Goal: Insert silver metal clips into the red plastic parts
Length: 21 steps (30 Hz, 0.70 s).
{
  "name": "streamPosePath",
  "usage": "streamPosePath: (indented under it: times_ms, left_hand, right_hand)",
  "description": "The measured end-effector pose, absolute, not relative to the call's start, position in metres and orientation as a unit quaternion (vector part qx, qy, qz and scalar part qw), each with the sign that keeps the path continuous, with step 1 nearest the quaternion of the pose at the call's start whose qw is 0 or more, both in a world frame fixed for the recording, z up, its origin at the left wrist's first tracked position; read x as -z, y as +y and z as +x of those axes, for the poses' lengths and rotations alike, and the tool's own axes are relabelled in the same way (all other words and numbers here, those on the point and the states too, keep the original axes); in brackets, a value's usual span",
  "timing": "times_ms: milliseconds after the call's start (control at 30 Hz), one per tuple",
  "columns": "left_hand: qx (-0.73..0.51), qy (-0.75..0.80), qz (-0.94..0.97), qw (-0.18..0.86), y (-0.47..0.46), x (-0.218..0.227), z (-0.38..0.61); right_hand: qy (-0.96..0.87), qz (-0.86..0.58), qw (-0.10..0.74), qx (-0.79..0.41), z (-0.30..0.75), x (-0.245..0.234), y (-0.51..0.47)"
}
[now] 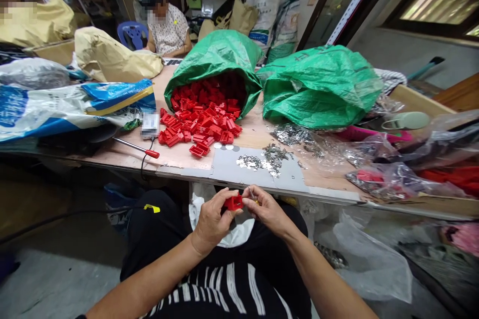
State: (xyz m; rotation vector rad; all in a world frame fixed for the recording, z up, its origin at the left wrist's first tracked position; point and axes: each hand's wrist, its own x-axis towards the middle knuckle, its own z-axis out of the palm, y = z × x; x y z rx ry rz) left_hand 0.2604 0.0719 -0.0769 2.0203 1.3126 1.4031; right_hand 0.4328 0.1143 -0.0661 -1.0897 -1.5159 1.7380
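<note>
My left hand (pixel 216 218) grips a small red plastic part (pixel 234 202), hollow and box-like, between thumb and fingers above my lap. Close against it, my right hand (pixel 265 209) is pinched on a thin metal tool (pixel 252 193) with a bit of yellow near the fingers; its exact kind is too small to make out. On the table ahead lies a heap of similar red plastic parts (pixel 204 122), spilling from an open green sack (pixel 220 52). Small shiny metal pieces (pixel 267 160) are spread on a grey sheet (pixel 225 171) near the table's front edge.
A second green sack (pixel 322 87) stands at the right, beside clear bags (pixel 392 179) of parts. A red-handled rod (pixel 138 147) lies left of the heap, near a blue-and-white sack (pixel 56 109). Below my hands hangs a white bag (pixel 234 236). Another person (pixel 168 27) sits across the table.
</note>
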Motion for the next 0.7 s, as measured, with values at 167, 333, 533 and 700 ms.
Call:
streamPosePath:
  times_ms: [167,333,533,700]
  left_hand:
    - [-0.496,0.473,0.705,0.182,0.073,0.075,0.26]
    - [-0.497,0.459,0.71,0.193,0.071,0.072,0.262]
    - [-0.493,0.442,0.709,0.243,0.065,0.07,0.262]
    - [-0.498,0.414,0.701,0.299,0.067,0.075,0.261]
  right_hand:
    - [-0.555,-0.406,0.29,-0.666,0.433,0.061,0.117]
    - [-0.554,-0.412,0.271,-0.671,0.432,0.061,0.116]
    - [-0.505,-0.367,0.262,-0.736,0.436,0.07,0.109]
    - [-0.47,-0.343,0.261,-0.77,0.439,0.075,0.106]
